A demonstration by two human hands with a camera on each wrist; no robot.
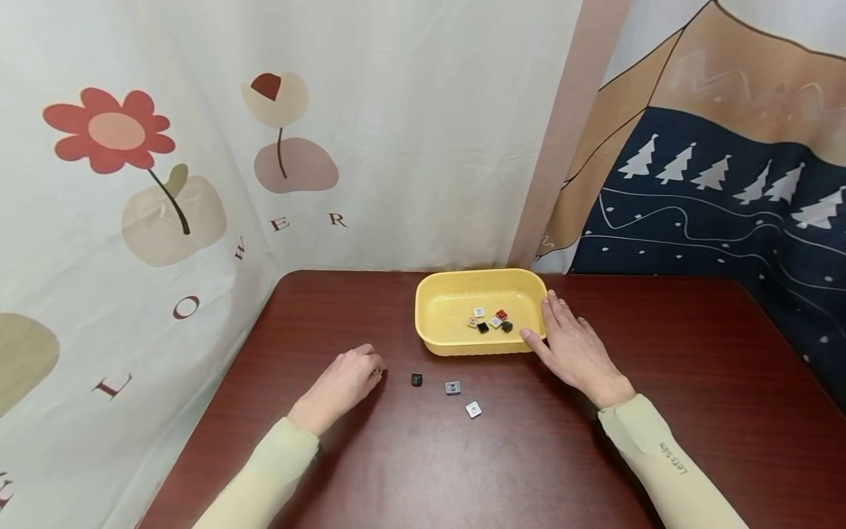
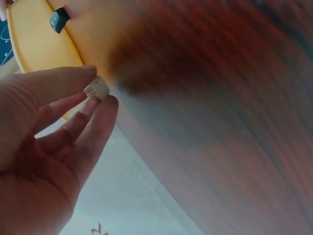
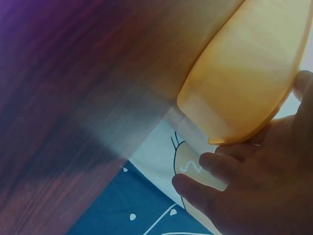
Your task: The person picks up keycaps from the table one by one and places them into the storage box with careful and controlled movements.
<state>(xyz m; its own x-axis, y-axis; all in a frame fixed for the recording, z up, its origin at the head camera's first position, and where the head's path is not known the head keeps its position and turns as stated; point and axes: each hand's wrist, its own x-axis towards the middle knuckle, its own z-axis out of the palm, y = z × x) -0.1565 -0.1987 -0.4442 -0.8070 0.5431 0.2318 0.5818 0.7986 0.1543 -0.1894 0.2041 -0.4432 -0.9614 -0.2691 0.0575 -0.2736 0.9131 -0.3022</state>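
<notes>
My left hand [image 1: 349, 378] hovers low over the table's left side. Between thumb and fingertips it pinches a small off-white keycap [image 2: 99, 89], which is mostly hidden in the head view. Just right of that hand lies a black keycap [image 1: 416, 379]. Farther right come a grey keycap [image 1: 452, 387] and a white keycap [image 1: 473, 410]. Straight fingers of my right hand [image 1: 573, 348] rest against the right end of a yellow basin [image 1: 436, 342], the thumb at its rim. Inside the basin lie several small pieces, including a red one [image 1: 501, 314] and white and black ones.
The dark red-brown wooden table [image 1: 396, 470] has a glossy top. Behind and to the left hangs a pale curtain [image 1: 423, 132] with flowers and letters. A navy and tan cloth [image 1: 700, 198] with white trees hangs at the right.
</notes>
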